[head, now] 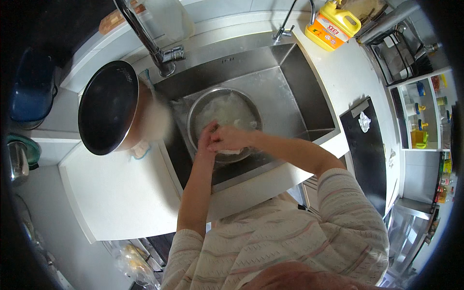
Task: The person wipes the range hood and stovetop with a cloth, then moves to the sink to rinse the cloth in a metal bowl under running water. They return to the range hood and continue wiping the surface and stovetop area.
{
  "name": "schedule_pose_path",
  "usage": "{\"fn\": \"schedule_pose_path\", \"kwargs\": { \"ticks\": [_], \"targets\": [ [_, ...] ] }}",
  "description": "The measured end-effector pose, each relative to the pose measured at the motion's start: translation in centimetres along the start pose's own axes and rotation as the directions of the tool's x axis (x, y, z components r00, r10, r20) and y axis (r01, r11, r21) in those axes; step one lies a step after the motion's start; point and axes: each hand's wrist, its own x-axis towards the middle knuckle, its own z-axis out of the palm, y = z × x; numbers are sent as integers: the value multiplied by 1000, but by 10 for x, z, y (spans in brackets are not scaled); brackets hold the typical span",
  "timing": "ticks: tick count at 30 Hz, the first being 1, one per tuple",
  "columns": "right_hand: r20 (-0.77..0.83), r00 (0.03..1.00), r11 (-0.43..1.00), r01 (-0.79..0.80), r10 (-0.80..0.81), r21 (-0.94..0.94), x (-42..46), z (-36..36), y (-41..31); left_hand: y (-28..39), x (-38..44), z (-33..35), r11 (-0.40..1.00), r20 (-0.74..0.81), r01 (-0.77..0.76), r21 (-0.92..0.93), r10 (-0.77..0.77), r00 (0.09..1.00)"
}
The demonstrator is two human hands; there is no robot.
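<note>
A round steel basin (189, 123) with cloudy, foamy water stands in the stainless steel sink (297, 94). Over its near side my left hand (206, 139) and my right hand (233, 137) meet, fingers touching. Beneath my right hand a pale, soft thing shows, maybe a cloth; which hand grips it I cannot tell. The fingers of both hands are partly hidden by each other.
A dark-lined inner pot (108, 108) leans left of the sink, near the chrome faucet (152, 50). A thin tap (281, 34) rises at the back rim. Right of it stands a yellow detergent jug (331, 27). A black cooktop (368, 156) lies at the right, with crumpled white paper (364, 122) on it.
</note>
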Motion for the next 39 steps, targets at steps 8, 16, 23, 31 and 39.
{"fn": "schedule_pose_path", "kwargs": {
  "ticks": [8, 16, 23, 31, 39],
  "targets": [
    [-229, 955, 842, -36, 187, 538, 40, -36, 81, 23, -57, 78, 974, 69, 84, -210, -71, 995],
    [-385, 895, -121, 366, -224, 923, 18, -12, 46, 31, -69, 92, 878, 50, 11, -479, 15, 999],
    [-650, 658, 898, 431, -381, -91, 29, -50, 48, 28, -44, 74, 849, 615, 192, -492, 183, 767],
    [-678, 704, 977, -178, 211, 120, 81, 4, 146, -15, -9, 82, 903, -61, 71, 425, -49, 997],
    [-778, 310, 836, -140, 546, 531, 24, 21, 132, -33, 32, 79, -122, 415, -399, 909, 164, 895]
  ]
}}
